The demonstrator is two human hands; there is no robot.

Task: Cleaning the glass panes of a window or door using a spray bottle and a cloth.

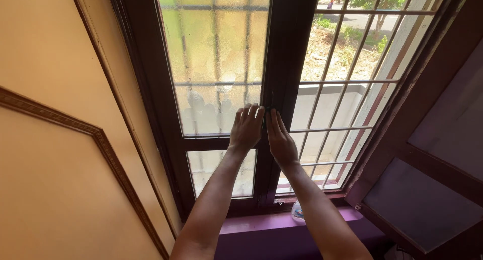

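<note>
Window frame's dark centre post [282, 64] stands between the frosted pane [216, 59] and the barred opening [342, 89]. Left hand [246, 129] lies flat, fingers extended, on the pane's edge beside the post; right hand [280, 139] presses open-fingered against the post, grasping nothing. Purple sill [261, 225] runs below.

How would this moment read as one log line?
left hand flat on closed frosted window pane | right hand on dark centre frame | right window shutter open
</note>
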